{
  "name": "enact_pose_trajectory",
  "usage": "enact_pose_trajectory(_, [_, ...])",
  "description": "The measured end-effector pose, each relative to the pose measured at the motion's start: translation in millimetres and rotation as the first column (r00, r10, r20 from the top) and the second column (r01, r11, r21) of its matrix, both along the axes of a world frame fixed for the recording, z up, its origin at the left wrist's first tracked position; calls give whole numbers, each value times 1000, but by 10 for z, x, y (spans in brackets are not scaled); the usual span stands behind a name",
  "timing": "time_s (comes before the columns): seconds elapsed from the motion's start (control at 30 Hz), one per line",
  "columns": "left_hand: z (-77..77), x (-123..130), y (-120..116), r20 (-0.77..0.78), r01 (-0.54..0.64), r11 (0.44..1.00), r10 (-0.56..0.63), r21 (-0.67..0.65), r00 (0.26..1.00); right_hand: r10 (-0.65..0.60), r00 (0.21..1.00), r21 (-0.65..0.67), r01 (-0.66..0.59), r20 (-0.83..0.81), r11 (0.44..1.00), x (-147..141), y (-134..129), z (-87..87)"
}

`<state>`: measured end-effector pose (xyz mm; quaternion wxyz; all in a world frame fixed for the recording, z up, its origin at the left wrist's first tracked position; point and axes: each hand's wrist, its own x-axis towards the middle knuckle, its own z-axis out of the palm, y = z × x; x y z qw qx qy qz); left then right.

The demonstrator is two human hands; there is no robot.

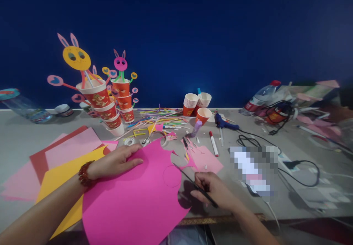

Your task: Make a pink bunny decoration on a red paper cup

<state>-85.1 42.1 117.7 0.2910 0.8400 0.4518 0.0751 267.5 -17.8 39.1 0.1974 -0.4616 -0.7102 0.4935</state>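
Note:
A large bright pink paper sheet (129, 197) reaches past the table's front edge, with curved bites cut out of its right side. My left hand (117, 162) lies on its upper left part, thumb apart from the stretched fingers, pressing the sheet. Near the sheet's right edge is a thin drawn circle (171, 176). My right hand (211, 190) is closed around a slim black pencil (205, 193), whose tip points up and left to the circle's top edge. A yellow sheet (62, 190) lies partly under the pink one, below my left forearm.
Rabbit-faced figures on stacked red cups (100, 100) stand at back left. Behind are scattered coloured sticks (165, 118) and paper cups (190, 103). A blue glue gun (224, 122), its cable, a red-capped marker (213, 144) and a blurred-out phone-like object (252, 173) lie right.

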Motion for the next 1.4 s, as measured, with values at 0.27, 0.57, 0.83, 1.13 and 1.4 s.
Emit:
enact_pose_trajectory(0.27, [54,36,35,-18,24,1000,-24,-4,1000,7,1000,-64,-9,-27,998,23,19,9])
enact_pose_trajectory(0.57, [81,49,70,-12,43,999,-43,-3,999,30,999,-82,-33,-37,996,50,32,39])
enact_pose_trajectory(0.83, [54,57,113,4,32,999,-32,-17,999,41,996,-179,-55,-83,982,36,23,115])
enact_pose_trajectory(1.13, [50,52,91,-35,36,999,-36,1,999,8,991,-310,-49,-133,949,43,26,104])
enact_pose_trajectory(1.4, [25,46,98,-39,36,999,-37,-11,999,53,991,-320,-90,-125,943,24,59,167])
